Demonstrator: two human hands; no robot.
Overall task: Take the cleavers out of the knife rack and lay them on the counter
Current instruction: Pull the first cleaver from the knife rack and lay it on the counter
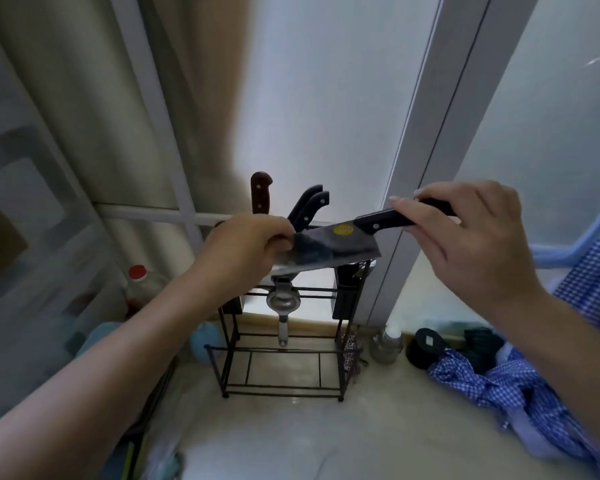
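Cleaver [329,249] is up in the air in front of the knife rack [284,341], right grip [465,233] pinching its black handle at 3 o'clock, left grip [246,247] holding the blade tip at 9. Yellow sticker on the blade, text unreadable.

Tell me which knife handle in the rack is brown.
The leftmost handle, upright and reddish-brown; the two handles beside it are black and lean right.

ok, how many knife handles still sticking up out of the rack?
3. A brown handle stands upright at the rack's left; two black handles lean together just right of it. The hands and the held cleaver may hide more.
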